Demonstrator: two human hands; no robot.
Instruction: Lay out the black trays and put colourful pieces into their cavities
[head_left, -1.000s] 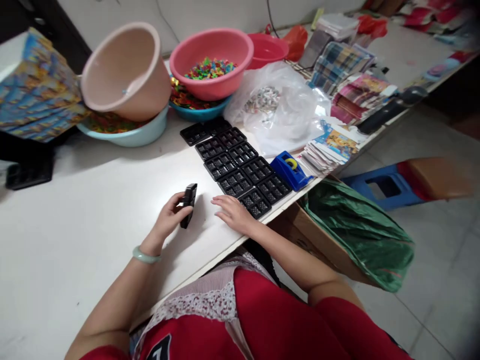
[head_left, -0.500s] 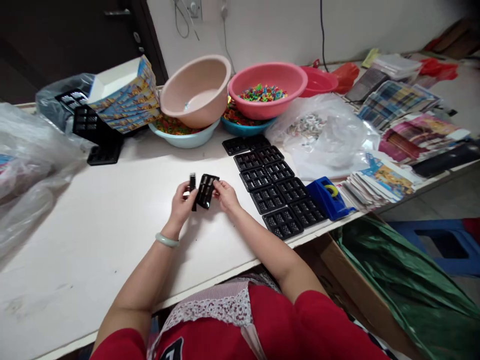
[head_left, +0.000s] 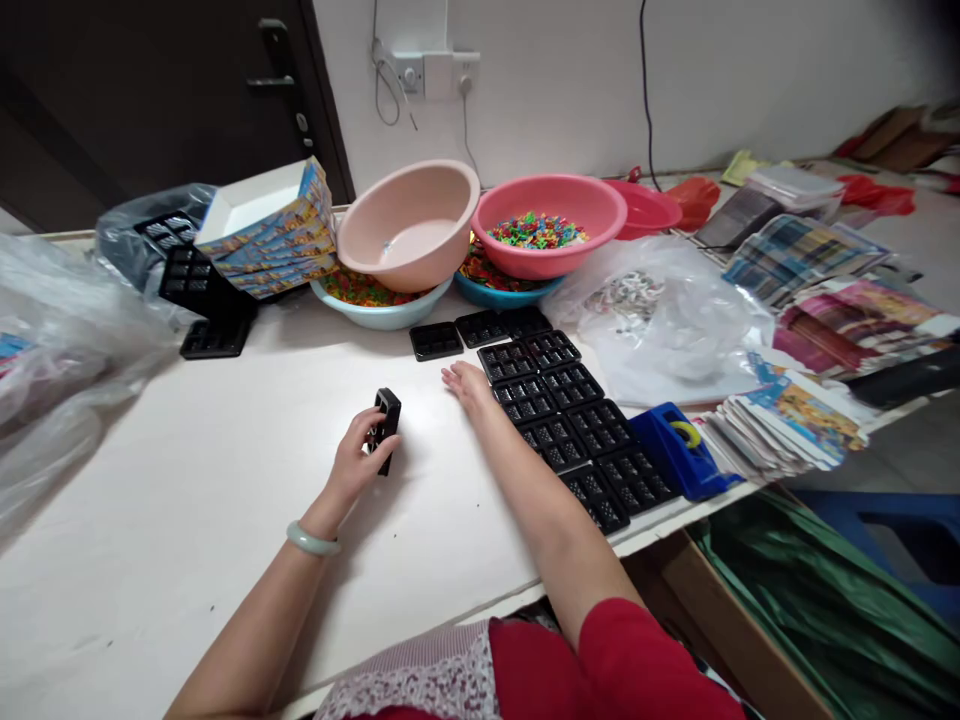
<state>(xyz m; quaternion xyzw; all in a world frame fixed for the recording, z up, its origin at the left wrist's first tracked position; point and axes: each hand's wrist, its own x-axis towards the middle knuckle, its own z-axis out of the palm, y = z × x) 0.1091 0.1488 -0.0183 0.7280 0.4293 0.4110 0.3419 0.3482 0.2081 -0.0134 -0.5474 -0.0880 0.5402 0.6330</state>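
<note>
My left hand (head_left: 360, 450) grips a small stack of black trays (head_left: 386, 430), held on edge above the white table (head_left: 247, 470). With its fingers apart and nothing in them, my right hand (head_left: 466, 385) is just below a single black tray (head_left: 436, 341) lying flat. Beside my right forearm, several black compartment trays (head_left: 571, 384) lie in two columns, with small pieces visible in many of their compartments. At the back, a pink basin (head_left: 510, 245) holds small colourful pieces.
A tilted peach basin (head_left: 409, 220) rests on a light blue basin (head_left: 386, 315). Stacked printed boxes (head_left: 274, 240) stand back left, plastic bags (head_left: 67, 330) far left. A blue tape dispenser (head_left: 679, 455) and printed cards (head_left: 757, 430) lie right, near a clear bag (head_left: 667, 330).
My right hand has let go of a black tray and moved away to the right. One more tray lies at the left end of the back row. The camera view has shifted.
</note>
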